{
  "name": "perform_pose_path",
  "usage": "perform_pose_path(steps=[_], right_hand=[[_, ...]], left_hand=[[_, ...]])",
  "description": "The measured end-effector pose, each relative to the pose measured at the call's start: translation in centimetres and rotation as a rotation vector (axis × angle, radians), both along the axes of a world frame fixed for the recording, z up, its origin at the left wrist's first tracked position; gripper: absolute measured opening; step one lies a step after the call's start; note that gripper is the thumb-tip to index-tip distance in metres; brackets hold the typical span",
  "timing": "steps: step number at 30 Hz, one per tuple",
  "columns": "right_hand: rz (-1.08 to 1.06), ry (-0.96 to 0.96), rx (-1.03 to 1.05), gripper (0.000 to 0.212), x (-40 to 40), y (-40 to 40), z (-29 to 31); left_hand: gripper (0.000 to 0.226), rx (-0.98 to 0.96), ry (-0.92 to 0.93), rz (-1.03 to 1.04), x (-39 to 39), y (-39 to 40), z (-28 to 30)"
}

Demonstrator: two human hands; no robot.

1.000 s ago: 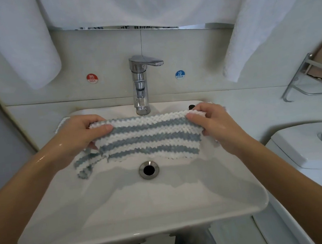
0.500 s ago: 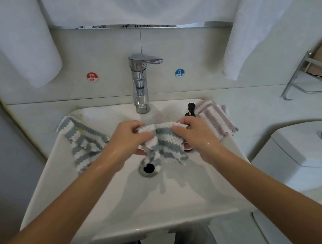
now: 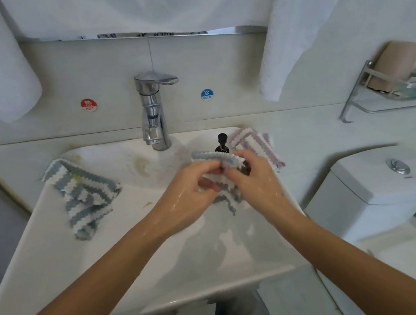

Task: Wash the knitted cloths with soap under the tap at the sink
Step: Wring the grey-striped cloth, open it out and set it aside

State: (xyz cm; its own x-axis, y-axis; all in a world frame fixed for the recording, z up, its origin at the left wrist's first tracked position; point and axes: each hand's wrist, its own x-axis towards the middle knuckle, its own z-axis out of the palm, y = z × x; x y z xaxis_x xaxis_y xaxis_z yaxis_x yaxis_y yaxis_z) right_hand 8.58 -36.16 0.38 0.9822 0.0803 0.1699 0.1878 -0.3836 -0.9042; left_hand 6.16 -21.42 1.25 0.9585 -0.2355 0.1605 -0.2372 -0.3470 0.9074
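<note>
Both hands are wet and work over the right rear of the sink [image 3: 57, 252]. The left hand [image 3: 188, 198] and right hand [image 3: 253, 180] each grasp a bunched grey-striped cloth [image 3: 217, 160] with curled fingers, just before the soap dispenser [image 3: 222, 144]. A second grey-striped cloth [image 3: 84, 197] lies on the left rim; a pink-striped cloth [image 3: 257, 146] lies at the right rear. The tap [image 3: 153, 111] stands centre rear.

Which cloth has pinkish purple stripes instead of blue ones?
The cloth on the right rim, behind the soap pump. The cloth on the left rim and the held cloth have blue-grey stripes.
</note>
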Motion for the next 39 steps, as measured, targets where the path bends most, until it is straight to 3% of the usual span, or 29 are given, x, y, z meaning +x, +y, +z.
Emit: perform_pose_path(steps=[3,6,10,13,17,20,24,31,36,39], right_hand=[[-0.045,0.058,0.120,0.027,-0.2,-2.3,0.5],[-0.052,0.157,0.247,0.023,-0.3,-4.9,1.2],[-0.029,0.270,0.311,0.021,0.6,-8.1,1.5],[-0.031,0.273,0.170,0.026,1.5,-9.9,1.5],[-0.082,0.057,-0.207,0.021,3.6,-11.4,0.5],[-0.159,-0.041,-0.236,0.025,5.3,-11.5,0.0],[-0.202,-0.061,-0.198,0.028,7.5,-11.1,-0.4],[-0.224,-0.019,-0.345,0.033,11.0,-10.8,-2.5],[-0.223,0.028,-0.556,0.033,11.8,-10.6,-4.8],[-0.235,0.032,-0.565,0.033,11.6,-10.7,-5.9]], left_hand=[[0.044,0.010,-0.083,0.128,0.7,-1.0,-1.0],[0.042,-0.037,-0.110,0.324,1.4,-2.8,-1.9],[0.047,-0.324,0.291,0.196,2.0,-5.2,-2.1],[0.043,-0.353,0.303,0.201,2.5,-6.5,-2.5],[0.047,-0.367,0.222,0.191,3.2,-8.1,-2.4],[0.053,-0.349,0.123,0.120,3.8,-9.3,-2.6],[0.056,-0.245,0.046,0.151,5.5,-10.1,-3.7],[0.052,-0.039,0.096,0.266,8.6,-11.1,-5.0],[0.051,0.340,0.119,0.244,9.5,-11.5,-5.0],[0.048,0.648,-0.014,0.193,8.9,-11.4,-4.6]])
